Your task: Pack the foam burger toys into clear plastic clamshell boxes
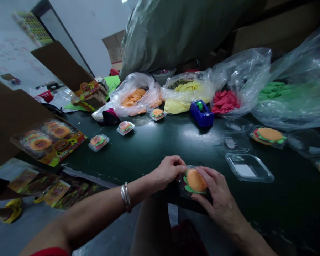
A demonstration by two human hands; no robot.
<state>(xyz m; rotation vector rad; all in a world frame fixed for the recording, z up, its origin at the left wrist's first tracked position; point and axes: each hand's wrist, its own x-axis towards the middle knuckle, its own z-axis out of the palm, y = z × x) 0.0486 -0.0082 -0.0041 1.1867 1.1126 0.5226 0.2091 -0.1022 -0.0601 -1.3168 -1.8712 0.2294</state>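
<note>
A toy burger [195,180] with an orange bun and green lettuce sits in a small clear plastic box at the near edge of the dark table [154,149]. My left hand [168,171], with bangles on the wrist, pinches the box's left side with closed fingers. My right hand [215,193] curls around the box's right and lower sides, fingers pressed on it. Both hands hold the same box.
An empty clear box [249,168] lies just right of my hands, another burger [268,136] beyond it. Packed burger boxes [98,142] [125,127] [158,114], a blue tape dispenser [202,113] and bags of orange [135,96], yellow [185,93], red [225,101] and green [276,89] pieces line the back. A printed blister card [51,139] lies left.
</note>
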